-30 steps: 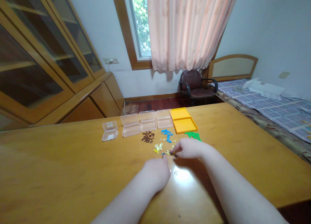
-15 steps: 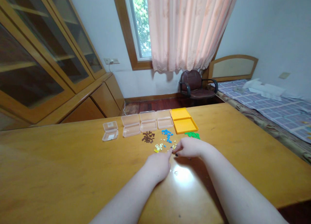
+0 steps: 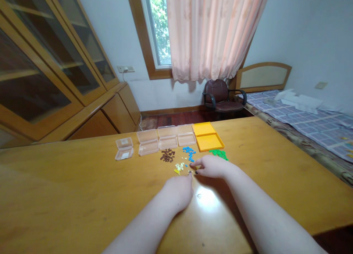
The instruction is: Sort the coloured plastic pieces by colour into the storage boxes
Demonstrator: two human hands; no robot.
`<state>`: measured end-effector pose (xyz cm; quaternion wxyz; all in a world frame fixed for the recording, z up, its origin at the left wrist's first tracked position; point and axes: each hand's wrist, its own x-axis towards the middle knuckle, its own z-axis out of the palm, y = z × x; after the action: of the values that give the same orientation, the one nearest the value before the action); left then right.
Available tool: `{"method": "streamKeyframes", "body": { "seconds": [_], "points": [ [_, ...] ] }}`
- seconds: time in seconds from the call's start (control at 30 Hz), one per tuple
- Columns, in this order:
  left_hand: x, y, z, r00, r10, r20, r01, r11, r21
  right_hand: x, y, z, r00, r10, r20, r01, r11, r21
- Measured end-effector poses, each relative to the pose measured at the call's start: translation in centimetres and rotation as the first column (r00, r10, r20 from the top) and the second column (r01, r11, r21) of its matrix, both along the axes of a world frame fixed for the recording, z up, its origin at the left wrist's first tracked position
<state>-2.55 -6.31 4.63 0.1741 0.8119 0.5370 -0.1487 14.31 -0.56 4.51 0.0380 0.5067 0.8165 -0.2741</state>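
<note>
My left hand (image 3: 178, 190) rests on the table with its index finger stretched out, the tip at a few tiny pale pieces. Its other fingers are curled under and partly hidden. Just to the right, my right hand (image 3: 210, 166) hovers low with thumb and fingers apart over some yellowish pieces (image 3: 198, 167), partly covered by it. Left of the fingertips lie a small cream pile (image 3: 179, 167) and a yellow piece (image 3: 177, 171). Beyond them are small blue building pieces (image 3: 189, 151), a brown pile (image 3: 167, 155) and a green pile (image 3: 219, 154) by my right wrist.
Along the table's (image 3: 68, 188) far side stand open clear plastic boxes (image 3: 149, 147), a smaller clear box (image 3: 124, 154) at the left and an open yellow box (image 3: 210, 142) at the right. Behind the table are an office chair (image 3: 220, 96) and a bed (image 3: 303, 114).
My right hand's fingers have spread and moved slightly away from my left fingertip. My left index finger has shifted a little to the left and down.
</note>
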Motion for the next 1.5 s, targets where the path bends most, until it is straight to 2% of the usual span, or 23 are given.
{"method": "streamKeyframes", "body": {
  "seconds": [0.13, 0.47, 0.63, 0.8, 0.9, 1.07, 1.23, 1.37, 1.5],
  "points": [
    [0.0, 0.5, -0.2, 0.999, 0.032, 0.034, -0.034, 0.998, 0.061, 0.3, 0.4, -0.7, 1.000, -0.016, 0.019, 0.014, 0.997, 0.080],
    [0.0, 2.0, -2.1, 0.996, 0.062, 0.061, -0.069, 0.990, 0.123, 0.5, 0.5, -0.9, 0.999, 0.010, 0.044, -0.013, 0.997, 0.073],
    [-0.3, 2.6, -2.3, 0.994, 0.057, 0.089, -0.069, 0.987, 0.147, 0.4, 0.4, -0.9, 0.999, 0.015, 0.040, -0.018, 0.996, 0.083],
    [-0.6, 3.1, -2.4, 0.988, 0.142, 0.065, -0.152, 0.973, 0.176, 0.5, 0.4, -0.8, 1.000, -0.002, -0.005, 0.002, 0.996, 0.094],
    [-0.7, 3.3, -2.5, 0.985, 0.162, 0.062, -0.171, 0.969, 0.179, 0.6, 0.5, -0.7, 0.997, -0.065, 0.051, 0.058, 0.989, 0.135],
    [-0.7, 3.4, -2.4, 0.984, 0.162, 0.074, -0.174, 0.964, 0.201, 0.5, 0.8, -0.5, 0.976, -0.192, 0.102, 0.156, 0.944, 0.291],
    [-0.7, 3.4, -3.1, 0.985, 0.113, 0.131, -0.154, 0.919, 0.363, 0.1, 1.1, -0.8, 0.981, -0.154, 0.117, 0.100, 0.922, 0.375],
    [-0.7, 3.6, -4.4, 0.988, 0.034, 0.151, -0.084, 0.937, 0.340, -0.3, 0.9, -1.1, 0.986, -0.055, 0.159, -0.009, 0.926, 0.379],
    [-0.2, 3.3, -4.6, 0.993, 0.058, 0.106, -0.091, 0.938, 0.333, -1.2, 0.4, -1.4, 0.985, 0.001, 0.171, -0.070, 0.914, 0.399]
  ]
}}
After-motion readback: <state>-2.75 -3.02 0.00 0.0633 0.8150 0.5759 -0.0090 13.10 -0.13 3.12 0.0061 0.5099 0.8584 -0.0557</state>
